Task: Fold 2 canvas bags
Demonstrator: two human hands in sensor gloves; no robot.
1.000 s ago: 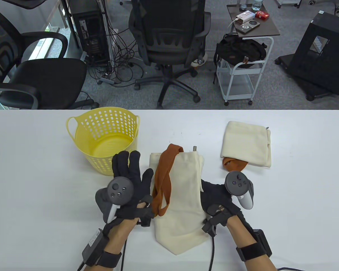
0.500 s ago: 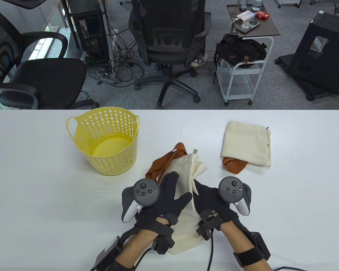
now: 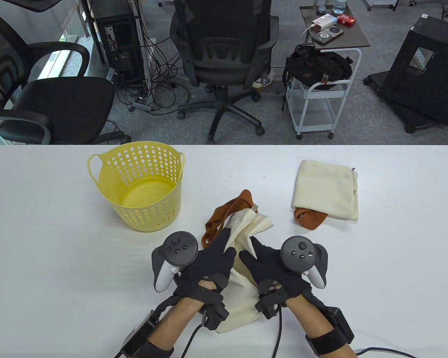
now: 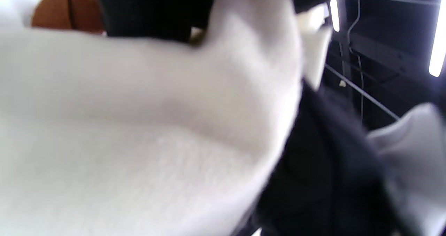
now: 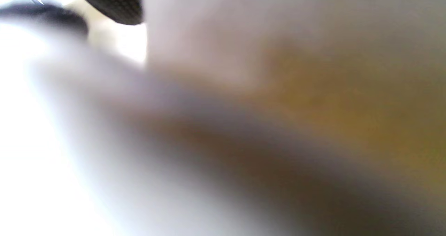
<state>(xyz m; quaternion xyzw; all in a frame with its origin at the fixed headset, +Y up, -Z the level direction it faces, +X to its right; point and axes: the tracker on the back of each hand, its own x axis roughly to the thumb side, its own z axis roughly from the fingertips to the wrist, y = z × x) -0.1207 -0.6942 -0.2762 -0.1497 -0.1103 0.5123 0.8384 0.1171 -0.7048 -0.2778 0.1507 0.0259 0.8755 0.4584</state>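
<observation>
A cream canvas bag [image 3: 242, 261] with brown straps [image 3: 224, 218] lies bunched and crumpled near the front of the worktop. A second cream bag [image 3: 326, 190] lies folded flat to its right, well apart, a brown strap [image 3: 308, 218] poking out.

L hand [image 3: 209, 259] & R hand [image 3: 270, 266] close together, palms down; fingers seemingly curled.

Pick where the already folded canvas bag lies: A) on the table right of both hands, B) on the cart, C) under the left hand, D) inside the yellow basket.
A: the folded canvas bag lies flat on the table, apart from the yellow basket.
</observation>
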